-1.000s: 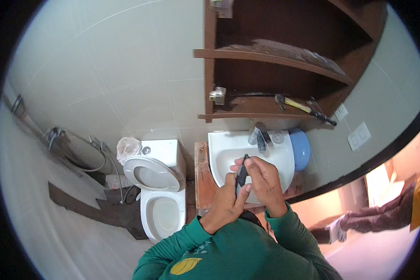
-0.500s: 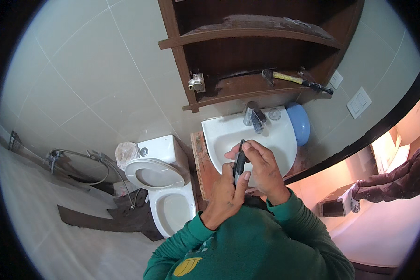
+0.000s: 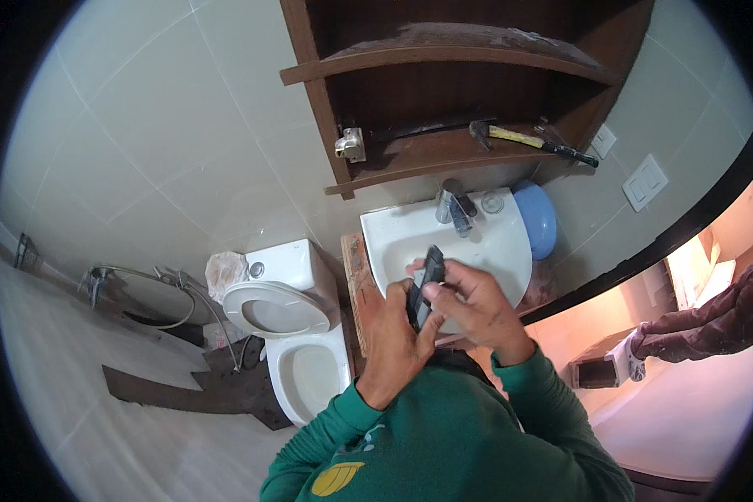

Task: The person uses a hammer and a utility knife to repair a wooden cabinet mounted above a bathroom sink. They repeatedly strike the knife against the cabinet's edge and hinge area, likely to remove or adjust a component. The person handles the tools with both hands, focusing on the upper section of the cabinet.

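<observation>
In front of my chest, over the near part of the white washbasin (image 3: pixel 403 214), I hold a small, long black-and-grey object (image 3: pixel 427 280). Its exact kind is not plain. My left hand (image 3: pixel 397 339) is closed round its lower end, with the thumb along the near side. My right hand (image 3: pixel 483 308) pinches its upper part from the right, thumb on the grey face. Fingers cover part of the object. Beyond my hands stands the metal faucet (image 3: pixel 453 205) on the basin's back rim.
A yellow-and-black hammer (image 3: pixel 519 138) lies on the lower shelf of a brown wooden cabinet (image 3: pixel 468 57). A toilet (image 3: pixel 309 372) stands left of the basin, a blue plastic tub (image 3: pixel 537 219) at its right. Another person's trousered leg (image 3: pixel 699 316) shows at the far right.
The object has turned, so its grey face now shows. My right hand has shifted slightly down and right, its thumb now on that face.
</observation>
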